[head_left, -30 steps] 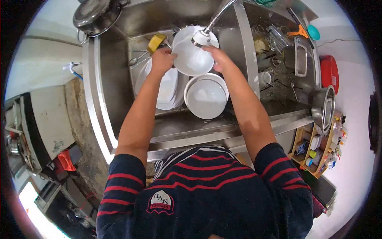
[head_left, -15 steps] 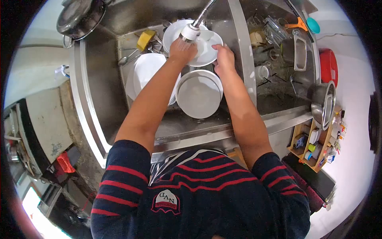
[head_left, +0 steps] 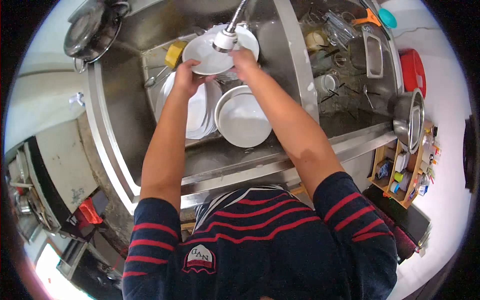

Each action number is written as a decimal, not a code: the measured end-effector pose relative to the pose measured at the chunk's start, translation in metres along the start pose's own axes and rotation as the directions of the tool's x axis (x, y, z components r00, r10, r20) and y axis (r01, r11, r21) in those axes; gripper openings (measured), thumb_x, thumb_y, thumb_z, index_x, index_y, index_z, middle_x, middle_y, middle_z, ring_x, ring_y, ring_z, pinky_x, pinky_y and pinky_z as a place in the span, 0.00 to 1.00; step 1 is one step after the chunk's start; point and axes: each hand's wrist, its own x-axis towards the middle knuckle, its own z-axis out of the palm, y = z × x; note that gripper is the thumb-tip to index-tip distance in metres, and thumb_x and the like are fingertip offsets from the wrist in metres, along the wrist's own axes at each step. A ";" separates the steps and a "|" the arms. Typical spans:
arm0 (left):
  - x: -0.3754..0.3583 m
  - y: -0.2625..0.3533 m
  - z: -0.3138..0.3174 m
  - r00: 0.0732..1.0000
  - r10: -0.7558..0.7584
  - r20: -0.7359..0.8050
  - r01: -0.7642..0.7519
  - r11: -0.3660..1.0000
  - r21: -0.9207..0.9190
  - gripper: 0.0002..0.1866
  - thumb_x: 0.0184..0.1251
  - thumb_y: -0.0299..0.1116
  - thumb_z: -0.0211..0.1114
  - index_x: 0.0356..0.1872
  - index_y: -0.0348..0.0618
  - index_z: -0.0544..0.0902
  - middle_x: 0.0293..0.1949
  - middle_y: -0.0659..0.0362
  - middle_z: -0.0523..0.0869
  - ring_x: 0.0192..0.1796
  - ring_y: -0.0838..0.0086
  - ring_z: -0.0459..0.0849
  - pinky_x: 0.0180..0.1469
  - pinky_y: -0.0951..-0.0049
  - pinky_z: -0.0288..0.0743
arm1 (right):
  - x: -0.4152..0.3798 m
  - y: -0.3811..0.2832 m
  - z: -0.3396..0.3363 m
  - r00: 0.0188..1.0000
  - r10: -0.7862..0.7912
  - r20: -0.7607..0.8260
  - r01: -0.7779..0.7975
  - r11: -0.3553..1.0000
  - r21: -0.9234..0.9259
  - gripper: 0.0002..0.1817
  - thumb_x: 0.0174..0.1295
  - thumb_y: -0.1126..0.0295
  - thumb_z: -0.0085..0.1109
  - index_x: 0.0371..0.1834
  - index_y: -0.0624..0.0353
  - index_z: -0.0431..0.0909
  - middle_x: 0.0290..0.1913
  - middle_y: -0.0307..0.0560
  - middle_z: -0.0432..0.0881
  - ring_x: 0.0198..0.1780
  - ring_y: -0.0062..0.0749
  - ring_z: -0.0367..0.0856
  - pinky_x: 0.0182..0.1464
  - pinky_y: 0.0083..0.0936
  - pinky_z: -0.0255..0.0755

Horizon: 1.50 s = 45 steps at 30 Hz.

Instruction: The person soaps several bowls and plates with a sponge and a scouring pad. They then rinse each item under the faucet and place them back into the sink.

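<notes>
"Bowl (head_left: 206,54): one, white, shallow, round. Location?"

"Above the sink (head_left: 122,100), under the spray head (head_left: 225,42). Tilted, by its look; the contact beneath is hidden."

"Left hand (head_left: 186,79)?"

"Clasping the near left edge: thumb over the rim, fingers beneath."

"Right hand (head_left: 244,61)?"

"Closed on the right edge; fingertips partly hidden, so their exact placing cannot be told."

"Adjoining items?"

"Plates (head_left: 246,39), white, round, partly behind the bowl. Sponge (head_left: 175,53), yellow, beside its left edge. Further white dishes (head_left: 196,112), stacked, nearer the body and to the left. Two basins (head_left: 244,121), white, one nested in the other, to the right of that stack."

"Handling notes?"

"Judged rigid, with no give under the fingers. Weight probably light to moderate, within easy reach of two hands. Material cannot be told; if ceramic, liable to chip against the spray head or the plates. Glazed-looking surface, likely slippery when wet."

"Best hold?"

"Opposite sides of the rim, thumbs inside, fingers spread under the wall. The smooth curve below offers little purchase to fingertips alone."
</notes>
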 end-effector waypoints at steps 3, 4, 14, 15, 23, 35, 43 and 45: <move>-0.004 0.000 -0.011 0.988 0.105 -0.113 -0.094 0.990 0.103 0.21 0.58 0.34 0.54 0.51 0.31 0.72 0.48 0.45 0.79 0.47 0.55 0.82 0.47 0.53 0.82 | 0.011 0.008 0.009 0.925 -0.359 0.121 0.330 0.606 -0.724 0.26 0.56 0.62 0.61 0.55 0.64 0.71 0.49 0.62 0.79 0.51 0.54 0.80 0.53 0.45 0.74; -0.012 0.003 -0.013 0.976 0.136 -0.168 -0.110 0.982 0.156 0.22 0.58 0.34 0.53 0.52 0.31 0.71 0.49 0.45 0.78 0.49 0.54 0.81 0.48 0.51 0.82 | 0.010 0.015 0.015 0.925 -0.357 0.126 0.333 0.609 -0.720 0.26 0.56 0.62 0.61 0.55 0.64 0.71 0.49 0.62 0.79 0.51 0.54 0.80 0.53 0.45 0.74; -0.025 0.014 -0.012 0.993 0.049 -0.107 -0.016 0.958 0.287 0.23 0.58 0.39 0.54 0.52 0.35 0.73 0.45 0.47 0.81 0.41 0.56 0.84 0.43 0.55 0.83 | -0.050 -0.008 0.020 0.588 -0.612 0.529 0.588 -0.126 -0.799 0.31 0.59 0.49 0.57 0.60 0.58 0.73 0.50 0.59 0.81 0.54 0.54 0.78 0.63 0.43 0.63; -0.020 0.014 -0.013 0.993 0.047 -0.112 -0.013 0.959 0.282 0.23 0.58 0.39 0.54 0.52 0.35 0.73 0.45 0.47 0.81 0.41 0.56 0.84 0.43 0.55 0.83 | -0.057 -0.015 0.011 0.636 -0.522 0.569 0.650 -0.034 -0.759 0.29 0.58 0.49 0.59 0.56 0.58 0.77 0.50 0.57 0.82 0.55 0.52 0.78 0.63 0.43 0.63; 0.009 0.014 0.025 0.998 -0.057 -0.003 0.056 0.981 0.185 0.22 0.59 0.42 0.53 0.51 0.40 0.74 0.41 0.51 0.82 0.38 0.58 0.84 0.38 0.58 0.81 | -0.072 -0.023 -0.036 0.584 -0.391 0.712 0.780 0.027 -0.625 0.16 0.55 0.57 0.63 0.44 0.50 0.84 0.38 0.51 0.85 0.46 0.49 0.81 0.58 0.39 0.67; 0.064 -0.021 0.036 0.995 0.102 0.022 -0.103 0.923 0.371 0.24 0.69 0.55 0.48 0.54 0.50 0.77 0.44 0.59 0.83 0.44 0.68 0.81 0.45 0.59 0.76 | -0.035 -0.024 -0.050 0.852 -0.429 0.300 0.521 0.750 -0.407 0.18 0.58 0.64 0.64 0.47 0.64 0.80 0.43 0.55 0.85 0.45 0.38 0.82 0.50 0.32 0.72; 0.031 -0.011 0.005 0.990 0.118 0.083 -0.112 0.991 -0.073 0.22 0.74 0.47 0.49 0.55 0.42 0.78 0.49 0.55 0.84 0.51 0.68 0.82 0.58 0.62 0.73 | -0.033 -0.039 -0.042 0.894 0.075 0.442 -0.218 0.934 0.283 0.13 0.59 0.74 0.59 0.48 0.65 0.78 0.48 0.50 0.81 0.48 0.39 0.81 0.52 0.35 0.74; 0.025 -0.017 -0.009 0.993 0.120 -0.007 -0.120 0.983 -0.137 0.22 0.74 0.47 0.50 0.55 0.41 0.77 0.49 0.56 0.84 0.51 0.67 0.82 0.58 0.62 0.72 | -0.021 -0.030 -0.034 0.898 0.083 0.432 -0.223 0.933 0.284 0.13 0.59 0.74 0.59 0.47 0.64 0.78 0.47 0.50 0.81 0.48 0.39 0.81 0.52 0.36 0.74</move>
